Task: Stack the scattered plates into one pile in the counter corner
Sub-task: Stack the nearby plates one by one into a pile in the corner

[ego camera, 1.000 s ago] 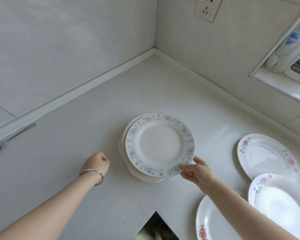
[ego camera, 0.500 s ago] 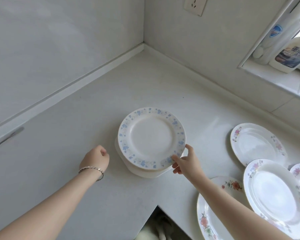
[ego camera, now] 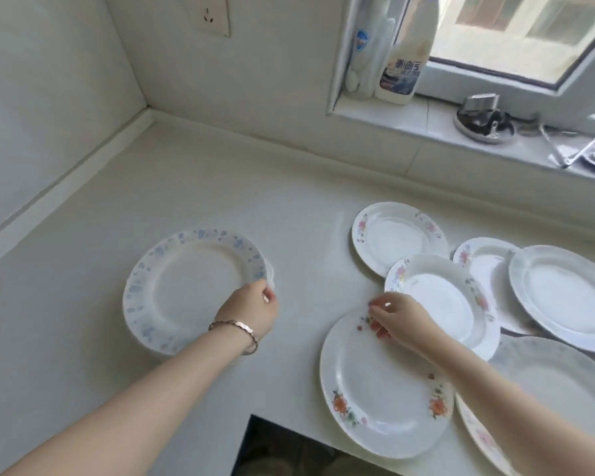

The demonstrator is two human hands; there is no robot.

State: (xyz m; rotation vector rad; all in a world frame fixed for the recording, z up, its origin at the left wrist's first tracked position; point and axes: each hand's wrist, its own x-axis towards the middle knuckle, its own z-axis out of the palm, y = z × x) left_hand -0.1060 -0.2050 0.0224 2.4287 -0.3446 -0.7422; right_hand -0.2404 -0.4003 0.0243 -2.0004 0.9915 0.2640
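Counter [ego camera: 186,187]: pale stone; I see it meet tiled walls below a window sill [ego camera: 409,121].
Scattered plates [ego camera: 395,235]: on the right, overlapping, the outermost cut off by the frame.
Pile [ego camera: 271,273]: short of the corner, blue-flowered plate [ego camera: 193,290] on top, the lower plates mostly hidden.
Orange-flowered plate [ego camera: 385,389]: right hand [ego camera: 397,317] pinches its far rim.
Left hand [ego camera: 251,310]: curled at the pile's rim; I cannot tell whether it grips.

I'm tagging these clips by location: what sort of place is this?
Most likely a home kitchen: a white counter running into a wall corner and scattered with floral dinner plates, a wall socket above it, and a cleaning spray bottle on the windowsill.
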